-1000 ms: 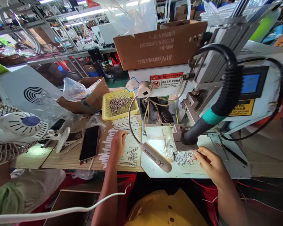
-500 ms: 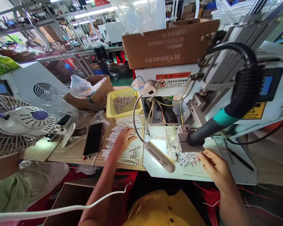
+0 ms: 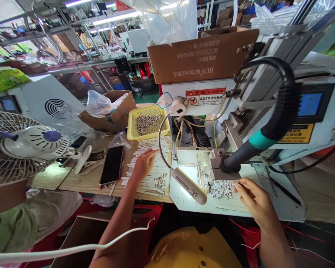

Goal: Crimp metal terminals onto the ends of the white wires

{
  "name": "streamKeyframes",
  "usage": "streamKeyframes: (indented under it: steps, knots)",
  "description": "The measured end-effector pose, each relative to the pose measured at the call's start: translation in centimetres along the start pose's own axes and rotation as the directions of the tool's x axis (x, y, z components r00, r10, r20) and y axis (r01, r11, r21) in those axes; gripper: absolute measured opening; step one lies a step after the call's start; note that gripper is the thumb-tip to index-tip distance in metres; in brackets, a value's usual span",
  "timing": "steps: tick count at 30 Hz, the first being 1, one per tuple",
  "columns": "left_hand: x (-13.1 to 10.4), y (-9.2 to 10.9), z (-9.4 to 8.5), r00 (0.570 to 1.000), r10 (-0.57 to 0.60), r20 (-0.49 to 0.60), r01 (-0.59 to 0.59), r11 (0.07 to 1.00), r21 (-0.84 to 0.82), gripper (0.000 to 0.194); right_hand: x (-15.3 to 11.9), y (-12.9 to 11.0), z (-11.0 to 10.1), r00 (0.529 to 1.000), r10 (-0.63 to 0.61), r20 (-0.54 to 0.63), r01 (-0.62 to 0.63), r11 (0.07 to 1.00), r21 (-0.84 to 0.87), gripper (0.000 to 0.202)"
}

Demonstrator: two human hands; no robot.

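Observation:
My left hand point(image 3: 143, 164) is over a spread of thin white wire-like strips point(image 3: 153, 178) on the wooden table, its fingers drawn together. Whatever may be between those fingertips is too small to tell. At the front of the machine, my right hand point(image 3: 252, 195) has thumb and forefinger pinched beside a heap of tiny white parts with dark and red bits point(image 3: 222, 189). What it pinches is hidden. Just above that heap sits the machine's metal head block point(image 3: 216, 163), close to the right fingertips.
A grey lamp bar point(image 3: 188, 186) on a bent neck hangs between my hands. Behind are a yellow basket point(image 3: 131, 128) of small parts and a cardboard box point(image 3: 120, 115). A phone point(image 3: 111, 165) and fan point(image 3: 33, 143) stand left. The machine bears a high-temperature label point(image 3: 205, 96).
My left hand has shifted slightly, and its fingers have come closer together over the strips. My right hand stays pinched at the small-parts heap. The view has tilted a little.

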State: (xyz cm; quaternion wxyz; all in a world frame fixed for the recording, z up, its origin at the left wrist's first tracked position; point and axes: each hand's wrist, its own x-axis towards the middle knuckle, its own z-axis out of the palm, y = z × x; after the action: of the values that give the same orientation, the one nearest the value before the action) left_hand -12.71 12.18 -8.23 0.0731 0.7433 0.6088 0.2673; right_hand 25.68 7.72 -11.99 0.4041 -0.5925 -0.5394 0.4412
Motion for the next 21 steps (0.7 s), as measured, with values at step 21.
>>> streamKeyframes:
  steps: [21]
  knots:
    - [-2.9, 4.3, 0.8, 0.983, 0.179, 0.035, -0.177, 0.982, -0.067, 0.031, -1.1, -3.3, 1.8, 0.991, -0.116, 0.071, 0.112, 0.992, 0.065, 0.022]
